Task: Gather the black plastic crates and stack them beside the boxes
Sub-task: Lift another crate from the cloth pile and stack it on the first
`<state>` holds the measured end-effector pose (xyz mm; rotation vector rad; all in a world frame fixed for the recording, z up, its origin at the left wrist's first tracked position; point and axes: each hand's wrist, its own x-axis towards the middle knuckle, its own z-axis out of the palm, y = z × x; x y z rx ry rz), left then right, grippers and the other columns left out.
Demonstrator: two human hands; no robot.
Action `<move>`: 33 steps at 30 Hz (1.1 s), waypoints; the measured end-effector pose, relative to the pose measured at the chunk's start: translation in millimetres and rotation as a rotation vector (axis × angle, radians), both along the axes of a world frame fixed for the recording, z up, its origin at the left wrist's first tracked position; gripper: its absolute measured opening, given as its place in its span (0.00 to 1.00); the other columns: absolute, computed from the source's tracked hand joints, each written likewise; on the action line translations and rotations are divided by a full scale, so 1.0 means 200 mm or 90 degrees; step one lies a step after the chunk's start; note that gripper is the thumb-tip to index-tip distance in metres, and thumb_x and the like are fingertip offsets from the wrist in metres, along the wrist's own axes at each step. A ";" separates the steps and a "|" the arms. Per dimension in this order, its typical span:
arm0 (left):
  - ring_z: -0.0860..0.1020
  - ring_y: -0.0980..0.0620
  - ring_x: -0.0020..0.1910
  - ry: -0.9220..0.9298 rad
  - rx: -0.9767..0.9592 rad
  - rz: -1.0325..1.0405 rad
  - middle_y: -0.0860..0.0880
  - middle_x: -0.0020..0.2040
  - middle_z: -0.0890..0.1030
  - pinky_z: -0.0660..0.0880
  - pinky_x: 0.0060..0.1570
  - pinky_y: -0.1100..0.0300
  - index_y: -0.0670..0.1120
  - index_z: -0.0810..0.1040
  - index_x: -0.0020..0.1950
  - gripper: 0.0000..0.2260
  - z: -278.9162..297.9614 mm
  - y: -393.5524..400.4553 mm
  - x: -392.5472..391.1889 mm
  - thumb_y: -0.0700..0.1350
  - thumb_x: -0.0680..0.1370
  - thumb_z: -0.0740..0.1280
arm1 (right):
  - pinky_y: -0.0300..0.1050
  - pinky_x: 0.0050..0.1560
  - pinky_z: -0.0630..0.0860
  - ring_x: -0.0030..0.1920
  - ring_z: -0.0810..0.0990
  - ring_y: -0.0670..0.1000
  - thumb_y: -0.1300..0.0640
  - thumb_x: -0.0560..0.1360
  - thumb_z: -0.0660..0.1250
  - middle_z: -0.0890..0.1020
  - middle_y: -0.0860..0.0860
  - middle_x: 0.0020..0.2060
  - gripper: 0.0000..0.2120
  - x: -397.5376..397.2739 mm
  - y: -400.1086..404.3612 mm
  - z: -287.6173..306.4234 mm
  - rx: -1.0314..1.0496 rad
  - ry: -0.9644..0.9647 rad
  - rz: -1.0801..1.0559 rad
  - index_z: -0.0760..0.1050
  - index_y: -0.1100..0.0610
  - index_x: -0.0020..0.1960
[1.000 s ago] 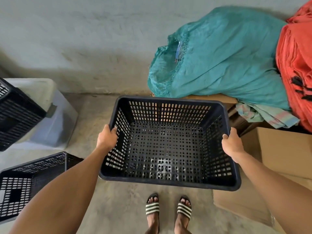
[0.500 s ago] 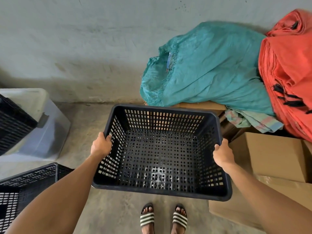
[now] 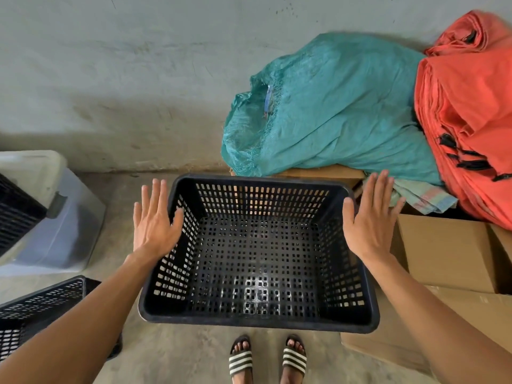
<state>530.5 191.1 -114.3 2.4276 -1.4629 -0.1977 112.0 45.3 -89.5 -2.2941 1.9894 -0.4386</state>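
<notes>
A black perforated plastic crate (image 3: 257,320) stands upright and empty on the concrete floor, right against the cardboard boxes (image 3: 443,248). My left hand (image 3: 153,220) hovers flat and spread just off its left rim, holding nothing. My right hand (image 3: 368,220) is spread the same way beside the right rim, fingers apart. A second black crate (image 3: 41,303) lies at the lower left, partly behind my left forearm. A third black crate (image 3: 16,214) leans at the far left edge.
A teal woven sack (image 3: 338,112) and orange folded fabric (image 3: 468,120) rest on the boxes against the grey wall. A translucent lidded bin (image 3: 58,217) stands at the left. My feet in striped sandals (image 3: 267,358) are just in front of the crate.
The crate has been lowered to the floor beside the boxes, and both hands have let go of its rims and spread apart.
</notes>
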 end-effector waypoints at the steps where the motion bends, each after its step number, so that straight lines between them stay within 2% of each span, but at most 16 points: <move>1: 0.40 0.47 0.80 0.017 0.033 0.004 0.51 0.81 0.40 0.49 0.76 0.41 0.54 0.38 0.80 0.35 -0.07 0.06 -0.02 0.61 0.80 0.53 | 0.66 0.76 0.42 0.80 0.40 0.55 0.37 0.80 0.41 0.41 0.55 0.80 0.36 -0.05 0.07 -0.10 0.062 0.035 -0.005 0.40 0.58 0.81; 3: 0.46 0.45 0.80 0.015 0.082 0.005 0.50 0.82 0.42 0.56 0.75 0.40 0.54 0.38 0.80 0.37 -0.18 0.14 -0.04 0.64 0.78 0.54 | 0.68 0.76 0.46 0.80 0.40 0.56 0.32 0.77 0.38 0.38 0.54 0.80 0.41 -0.13 0.13 -0.25 0.169 0.051 -0.015 0.37 0.57 0.80; 7: 0.50 0.45 0.80 0.021 0.102 0.004 0.50 0.82 0.43 0.60 0.74 0.42 0.51 0.39 0.80 0.38 -0.20 0.13 -0.01 0.63 0.77 0.54 | 0.65 0.77 0.47 0.80 0.41 0.54 0.29 0.74 0.35 0.40 0.54 0.80 0.44 -0.12 0.07 -0.30 0.205 0.066 0.006 0.37 0.57 0.80; 9: 0.45 0.45 0.80 0.016 0.119 0.010 0.49 0.82 0.41 0.55 0.75 0.40 0.51 0.38 0.80 0.38 -0.18 0.12 -0.02 0.64 0.77 0.52 | 0.64 0.77 0.44 0.80 0.39 0.53 0.29 0.73 0.32 0.38 0.54 0.80 0.45 -0.12 0.06 -0.28 0.208 0.102 0.015 0.37 0.57 0.80; 11: 0.38 0.46 0.79 0.000 0.149 0.001 0.49 0.81 0.36 0.44 0.76 0.38 0.50 0.36 0.80 0.38 -0.15 0.12 -0.03 0.64 0.78 0.51 | 0.64 0.77 0.41 0.79 0.36 0.53 0.29 0.73 0.32 0.35 0.53 0.79 0.44 -0.11 0.05 -0.21 0.225 0.115 0.036 0.36 0.57 0.80; 14: 0.35 0.47 0.78 -0.015 0.104 -0.005 0.48 0.80 0.35 0.35 0.73 0.38 0.51 0.37 0.80 0.37 -0.03 0.01 0.01 0.64 0.79 0.50 | 0.63 0.77 0.40 0.79 0.36 0.53 0.31 0.77 0.35 0.37 0.54 0.79 0.41 -0.02 -0.06 -0.04 0.121 0.047 0.037 0.37 0.57 0.80; 17: 0.34 0.49 0.78 -0.025 0.018 -0.011 0.51 0.80 0.36 0.33 0.72 0.42 0.52 0.37 0.80 0.36 0.13 -0.15 0.04 0.65 0.79 0.49 | 0.61 0.76 0.38 0.80 0.37 0.53 0.35 0.80 0.40 0.35 0.52 0.79 0.37 0.08 -0.21 0.15 -0.016 -0.021 0.029 0.35 0.57 0.80; 19: 0.34 0.50 0.78 -0.009 0.001 -0.003 0.52 0.80 0.36 0.33 0.72 0.43 0.54 0.37 0.80 0.35 0.15 -0.17 0.04 0.65 0.79 0.49 | 0.61 0.75 0.38 0.80 0.38 0.53 0.37 0.82 0.42 0.34 0.50 0.78 0.36 0.09 -0.23 0.17 -0.047 -0.043 0.025 0.35 0.56 0.80; 22: 0.34 0.47 0.78 0.017 0.053 0.029 0.51 0.80 0.35 0.36 0.74 0.40 0.53 0.34 0.79 0.36 -0.01 -0.01 -0.04 0.66 0.79 0.48 | 0.64 0.77 0.41 0.80 0.40 0.54 0.35 0.80 0.41 0.39 0.54 0.80 0.37 0.00 -0.07 -0.04 0.040 0.006 0.011 0.38 0.57 0.80; 25: 0.39 0.45 0.80 -0.031 0.114 0.034 0.49 0.81 0.40 0.44 0.76 0.39 0.51 0.35 0.80 0.39 -0.18 0.11 -0.05 0.67 0.78 0.49 | 0.68 0.76 0.46 0.80 0.42 0.56 0.33 0.77 0.40 0.42 0.55 0.80 0.40 -0.12 0.06 -0.27 0.181 0.071 -0.015 0.39 0.56 0.81; 29: 0.46 0.44 0.80 -0.034 0.108 0.045 0.47 0.82 0.46 0.51 0.76 0.41 0.47 0.39 0.80 0.39 -0.20 0.04 -0.02 0.63 0.77 0.52 | 0.65 0.77 0.46 0.80 0.43 0.55 0.37 0.80 0.46 0.42 0.55 0.80 0.37 -0.12 0.02 -0.32 0.174 0.109 0.029 0.39 0.55 0.81; 33: 0.46 0.45 0.80 -0.027 0.126 0.030 0.46 0.82 0.45 0.51 0.76 0.43 0.46 0.40 0.81 0.39 -0.17 0.09 -0.05 0.56 0.77 0.58 | 0.67 0.76 0.46 0.80 0.42 0.56 0.42 0.80 0.53 0.40 0.56 0.80 0.37 -0.12 0.05 -0.29 0.193 0.181 0.012 0.39 0.55 0.81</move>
